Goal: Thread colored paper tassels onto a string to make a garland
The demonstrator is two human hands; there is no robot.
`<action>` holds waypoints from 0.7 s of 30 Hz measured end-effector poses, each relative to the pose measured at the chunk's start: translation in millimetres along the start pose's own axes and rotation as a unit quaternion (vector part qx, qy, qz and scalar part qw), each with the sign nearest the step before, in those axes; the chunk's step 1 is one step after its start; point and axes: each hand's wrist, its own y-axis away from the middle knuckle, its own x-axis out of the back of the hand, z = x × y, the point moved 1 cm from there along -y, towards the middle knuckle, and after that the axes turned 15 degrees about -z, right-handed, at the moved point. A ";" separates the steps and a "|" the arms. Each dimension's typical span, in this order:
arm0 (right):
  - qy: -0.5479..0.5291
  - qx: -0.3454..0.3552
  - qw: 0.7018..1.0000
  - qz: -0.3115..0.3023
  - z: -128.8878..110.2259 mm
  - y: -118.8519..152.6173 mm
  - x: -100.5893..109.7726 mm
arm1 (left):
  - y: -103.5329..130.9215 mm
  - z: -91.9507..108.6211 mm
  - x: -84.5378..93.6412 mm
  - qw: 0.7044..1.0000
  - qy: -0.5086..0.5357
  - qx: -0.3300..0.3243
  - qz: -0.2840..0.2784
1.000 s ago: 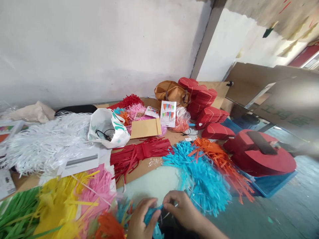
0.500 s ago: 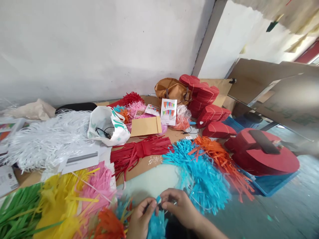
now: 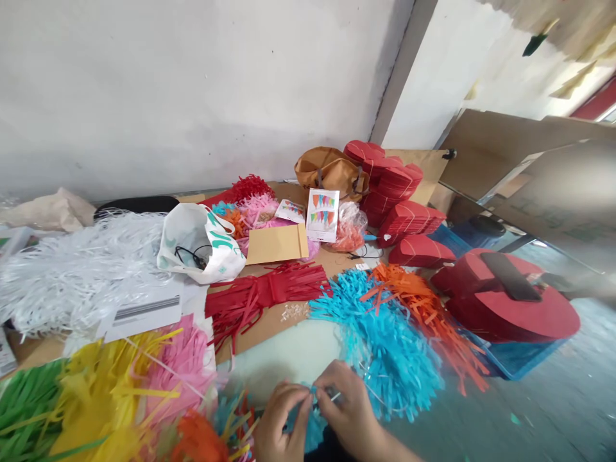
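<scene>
Low in the middle of the head view, my left hand (image 3: 283, 417) pinches the top of a blue paper tassel (image 3: 315, 428), whose strips hang down below the fingers. My right hand (image 3: 347, 405) is closed at the same top, its fingertips meeting the left ones. A thin white string (image 3: 335, 397) sticks out between the right fingers. Most of the held tassel is hidden behind the hands. To the right lies a big pile of blue tassels (image 3: 385, 346). Beyond the hands are a red tassel bundle (image 3: 269, 289) and small clear pieces (image 3: 294, 312).
Orange strips (image 3: 428, 308) lie beside the blue pile. At left are yellow (image 3: 101, 385), pink (image 3: 178, 359) and green tassels (image 3: 29, 391), with white strips (image 3: 86, 263) behind. A white bag (image 3: 192, 237), a cardboard piece (image 3: 276, 244) and red paper stacks (image 3: 510, 301) stand farther back.
My hands have come closer together, the right fingers now meeting the left at the blue tassel's top. The view has shifted slightly, moving the tabletop things a little left.
</scene>
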 end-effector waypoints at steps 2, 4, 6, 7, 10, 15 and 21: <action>0.018 0.015 1.000 0.019 1.9 0.0 0.4 | -3.9 0.5 -1.1 0.998 -0.049 -0.047 0.014; 0.026 0.027 0.999 0.035 4.5 -0.1 0.4 | -7.3 -0.7 -1.9 0.993 -0.088 -0.079 0.013; 0.031 0.037 0.998 0.045 7.1 -0.7 0.3 | -9.7 -2.5 -2.6 0.987 -0.118 -0.111 0.009; 0.032 0.041 0.997 0.049 8.3 -1.2 0.5 | -10.5 -3.3 -3.0 0.984 -0.127 -0.123 0.010; 0.038 0.043 0.997 0.045 10.8 -3.2 2.6 | -11.7 -3.8 -5.7 0.983 -0.130 -0.129 0.015; 0.046 0.029 0.999 -0.002 15.9 -4.7 11.5 | -12.3 -1.2 -15.0 0.998 -0.049 -0.039 -0.012; 0.060 -0.012 0.997 -0.046 24.4 2.0 8.2 | -6.1 -17.1 -27.0 0.985 0.093 0.101 -0.104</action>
